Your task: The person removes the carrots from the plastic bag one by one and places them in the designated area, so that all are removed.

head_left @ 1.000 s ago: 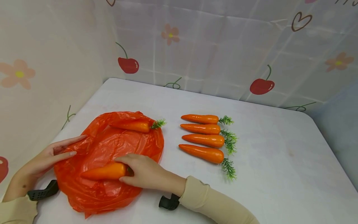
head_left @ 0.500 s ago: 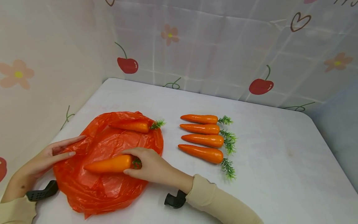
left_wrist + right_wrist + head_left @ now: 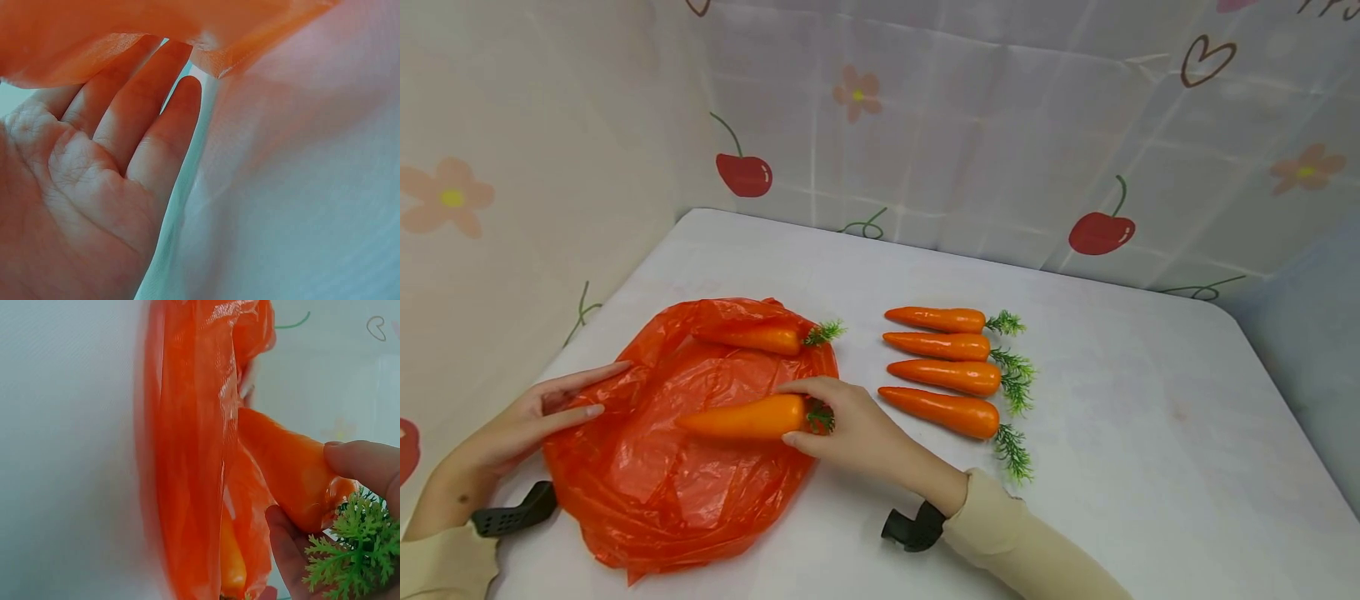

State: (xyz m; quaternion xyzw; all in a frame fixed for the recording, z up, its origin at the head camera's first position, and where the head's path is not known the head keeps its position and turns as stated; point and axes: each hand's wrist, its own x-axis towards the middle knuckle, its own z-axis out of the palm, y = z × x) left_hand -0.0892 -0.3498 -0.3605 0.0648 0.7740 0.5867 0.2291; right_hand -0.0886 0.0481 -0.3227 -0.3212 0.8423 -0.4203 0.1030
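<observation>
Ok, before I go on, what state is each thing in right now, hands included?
Red plastic bag, open and crumpled on the white table
Held carrot, gripped near its leafy end, at the bag's mouth
Bagged carrot, lying at the bag's far side, greens poking past the rim
Four loose carrots, lying in a row on the table
Left hand, touching the bag's edge
Right hand, gripping the held carrot

White table (image 3: 1150,433), cherry-printed backdrop (image 3: 955,125) behind
</observation>
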